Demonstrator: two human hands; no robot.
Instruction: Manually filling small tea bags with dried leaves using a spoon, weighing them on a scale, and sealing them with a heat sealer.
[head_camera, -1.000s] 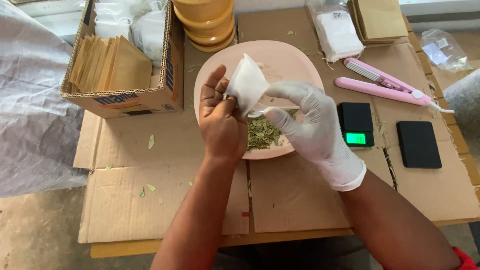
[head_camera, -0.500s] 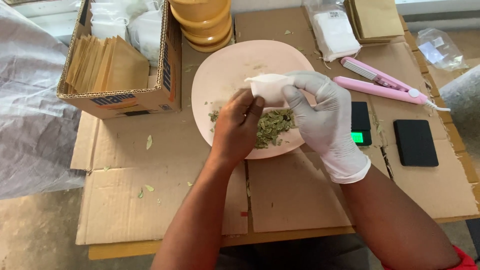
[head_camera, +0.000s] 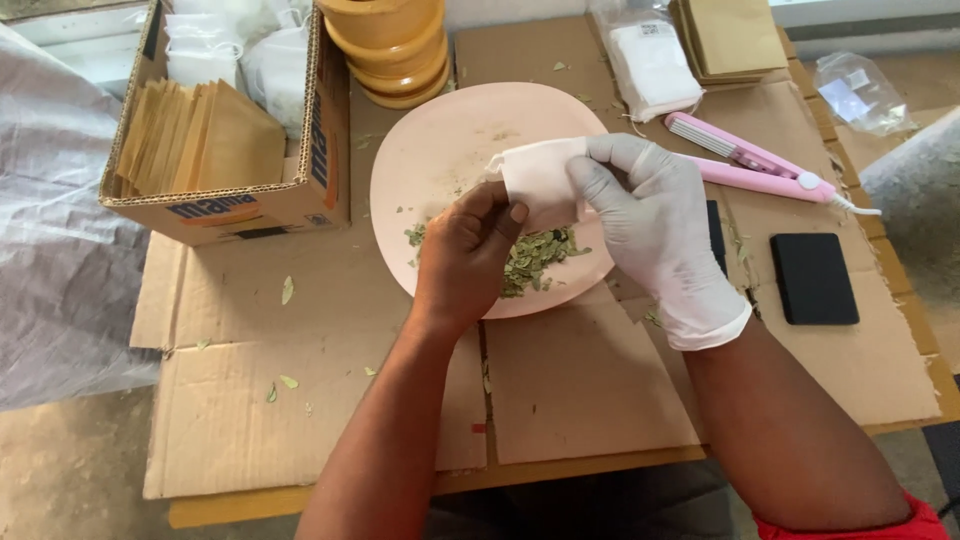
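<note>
At the far left a brown corrugated cardboard box (head_camera: 225, 195) holds a row of tan paper envelopes (head_camera: 200, 135) standing on edge, with white pouches behind them. Next to it rises a stack of yellow-ochre round bowls (head_camera: 392, 45). In the middle sits a pale pink round plate (head_camera: 440, 150) with a heap of dried green leaves (head_camera: 535, 258) near its front rim. Above that heap the bare left hand (head_camera: 468, 258) curls its fingers and thumb closed on the lower edge of a small white fabric pouch (head_camera: 538, 180). The white-gloved right hand (head_camera: 655, 225) pinches the pouch's right side, fingers bent tight around it. Further right lie a pink and white handheld heat sealer (head_camera: 755, 162) and a flat black rectangular block (head_camera: 813, 278) on the cardboard sheets (head_camera: 580, 380).
</note>
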